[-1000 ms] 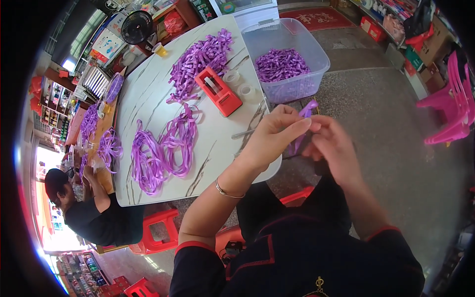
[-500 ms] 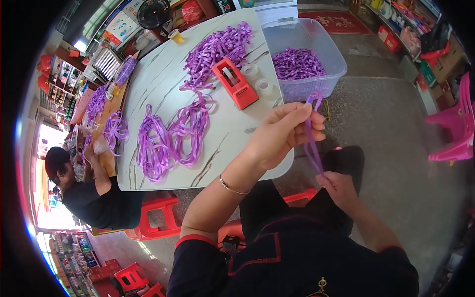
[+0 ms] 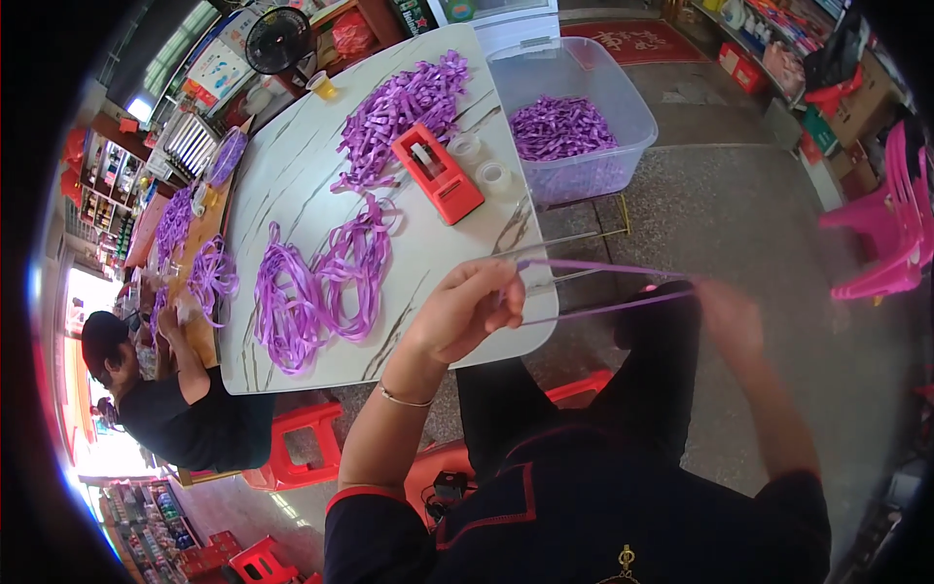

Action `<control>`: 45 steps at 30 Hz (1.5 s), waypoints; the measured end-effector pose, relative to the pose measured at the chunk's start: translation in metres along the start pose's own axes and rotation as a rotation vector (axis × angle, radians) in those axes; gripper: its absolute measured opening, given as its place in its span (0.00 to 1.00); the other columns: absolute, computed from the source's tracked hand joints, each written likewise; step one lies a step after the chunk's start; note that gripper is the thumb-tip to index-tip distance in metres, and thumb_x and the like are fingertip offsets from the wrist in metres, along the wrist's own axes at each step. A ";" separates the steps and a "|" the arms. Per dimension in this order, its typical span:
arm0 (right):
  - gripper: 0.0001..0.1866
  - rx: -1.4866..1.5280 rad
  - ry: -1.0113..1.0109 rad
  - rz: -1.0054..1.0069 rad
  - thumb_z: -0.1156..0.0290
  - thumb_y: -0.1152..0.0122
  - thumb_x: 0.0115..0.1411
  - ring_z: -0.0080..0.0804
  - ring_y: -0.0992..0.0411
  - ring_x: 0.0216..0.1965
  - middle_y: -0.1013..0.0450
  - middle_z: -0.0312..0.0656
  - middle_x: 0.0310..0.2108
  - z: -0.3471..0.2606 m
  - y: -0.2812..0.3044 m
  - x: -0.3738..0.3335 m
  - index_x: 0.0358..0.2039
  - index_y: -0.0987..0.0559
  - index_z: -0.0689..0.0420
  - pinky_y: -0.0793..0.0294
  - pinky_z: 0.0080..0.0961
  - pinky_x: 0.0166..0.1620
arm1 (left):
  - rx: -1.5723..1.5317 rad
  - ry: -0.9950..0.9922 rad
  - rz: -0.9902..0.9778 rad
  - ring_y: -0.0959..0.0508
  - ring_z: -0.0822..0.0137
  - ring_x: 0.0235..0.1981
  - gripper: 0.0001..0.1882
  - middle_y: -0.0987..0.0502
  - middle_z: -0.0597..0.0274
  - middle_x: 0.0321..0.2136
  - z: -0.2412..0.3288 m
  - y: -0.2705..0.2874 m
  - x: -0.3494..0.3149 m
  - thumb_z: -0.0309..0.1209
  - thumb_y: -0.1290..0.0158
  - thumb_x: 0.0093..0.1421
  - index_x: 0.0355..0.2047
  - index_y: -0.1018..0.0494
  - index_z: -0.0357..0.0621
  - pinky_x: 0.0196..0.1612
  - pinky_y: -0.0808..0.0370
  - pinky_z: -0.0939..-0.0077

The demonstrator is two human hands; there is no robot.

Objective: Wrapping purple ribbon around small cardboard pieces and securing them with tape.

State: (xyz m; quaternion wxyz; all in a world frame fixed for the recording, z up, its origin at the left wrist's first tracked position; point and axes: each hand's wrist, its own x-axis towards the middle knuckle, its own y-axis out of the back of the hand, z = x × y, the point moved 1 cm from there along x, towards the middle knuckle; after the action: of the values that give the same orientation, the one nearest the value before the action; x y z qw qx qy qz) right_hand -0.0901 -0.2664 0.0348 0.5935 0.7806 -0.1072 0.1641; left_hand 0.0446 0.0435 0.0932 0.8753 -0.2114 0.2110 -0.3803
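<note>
A loop of purple ribbon (image 3: pixel 608 268) is stretched in two strands between my hands, just off the table's right corner. My left hand (image 3: pixel 472 304) is closed around one end, thumb over curled fingers. At the other end is my right hand (image 3: pixel 725 316), smeared by motion, with both strands running taut into it. On the white marbled table (image 3: pixel 428 321) lie two looped bundles of purple ribbon, a left one (image 3: pixel 285 311) and a right one (image 3: pixel 352 277). A heap of folded purple ribbon pieces (image 3: pixel 404 112) lies farther back, beside a red tape dispenser (image 3: pixel 440 180).
A clear plastic bin (image 3: pixel 584 175) with purple pieces stands right of the table. Small clear cups (image 3: pixel 493 175) and a cup of yellow liquid (image 3: pixel 321 86) are on the tabletop. At left, another person (image 3: pixel 185 409) handles ribbons at a wooden table. Pink chairs (image 3: pixel 885 224) stand far right.
My right hand has swung up and to the right, drawing the ribbon from hanging down to nearly level. My left hand has moved left and lower, over the table's corner. The view has shifted slightly.
</note>
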 end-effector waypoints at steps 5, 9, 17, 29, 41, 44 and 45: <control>0.11 -0.025 0.001 0.061 0.77 0.47 0.52 0.42 0.27 0.32 0.27 0.46 0.31 -0.008 0.024 0.015 0.37 0.26 0.60 0.27 0.30 0.34 | 0.132 0.156 -0.008 0.42 0.79 0.12 0.16 0.32 0.64 0.19 -0.004 0.009 -0.015 0.33 0.60 0.62 0.20 0.31 0.37 0.25 0.35 0.81; 0.15 -0.055 -0.104 0.058 0.77 0.47 0.53 0.39 0.26 0.33 0.26 0.44 0.33 -0.024 0.039 0.023 0.43 0.27 0.57 0.27 0.30 0.35 | 0.199 0.173 -0.065 0.42 0.80 0.12 0.16 0.33 0.66 0.18 -0.005 0.012 -0.023 0.32 0.59 0.61 0.19 0.32 0.37 0.22 0.38 0.84; 0.19 0.091 -0.091 0.242 0.80 0.44 0.50 0.35 0.27 0.26 0.26 0.43 0.28 -0.030 0.038 0.024 0.45 0.29 0.59 0.27 0.28 0.30 | 0.397 0.138 -0.220 0.41 0.82 0.13 0.16 0.34 0.66 0.18 0.001 0.001 -0.024 0.33 0.56 0.60 0.19 0.31 0.36 0.17 0.44 0.88; 0.11 1.164 -0.083 -0.430 0.66 0.48 0.58 0.21 0.34 0.34 0.31 0.37 0.30 -0.101 0.018 0.065 0.35 0.27 0.60 0.35 0.20 0.37 | 0.527 0.193 -0.424 0.38 0.83 0.13 0.15 0.32 0.68 0.16 0.006 -0.029 0.004 0.32 0.56 0.59 0.18 0.31 0.37 0.16 0.45 0.89; 0.12 1.561 -0.199 -0.929 0.66 0.49 0.60 0.15 0.32 0.27 0.29 0.34 0.24 -0.107 0.004 0.069 0.29 0.26 0.62 0.34 0.13 0.32 | 0.627 0.047 -0.571 0.32 0.77 0.18 0.14 0.32 0.65 0.16 0.003 -0.018 0.010 0.29 0.54 0.57 0.17 0.32 0.35 0.21 0.37 0.82; 0.12 1.641 -0.262 -0.901 0.66 0.50 0.60 0.16 0.31 0.27 0.29 0.34 0.25 -0.107 0.002 0.067 0.28 0.26 0.62 0.33 0.13 0.31 | 0.631 0.035 -0.600 0.33 0.75 0.18 0.13 0.32 0.64 0.16 0.005 -0.017 0.012 0.28 0.53 0.57 0.17 0.33 0.34 0.22 0.38 0.80; 0.12 1.576 -0.253 -0.885 0.66 0.50 0.60 0.16 0.31 0.26 0.29 0.35 0.25 -0.106 0.001 0.067 0.28 0.26 0.63 0.32 0.14 0.31 | 0.626 0.040 -0.598 0.33 0.74 0.18 0.14 0.33 0.63 0.16 0.004 -0.016 0.013 0.28 0.53 0.57 0.17 0.33 0.34 0.22 0.38 0.80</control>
State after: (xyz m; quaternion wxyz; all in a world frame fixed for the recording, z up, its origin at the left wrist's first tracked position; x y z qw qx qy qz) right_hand -0.0425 -0.1634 0.0871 -0.1190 0.9420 0.2809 -0.1398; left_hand 0.0455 0.0250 0.1027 0.7442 0.0197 0.0318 -0.6669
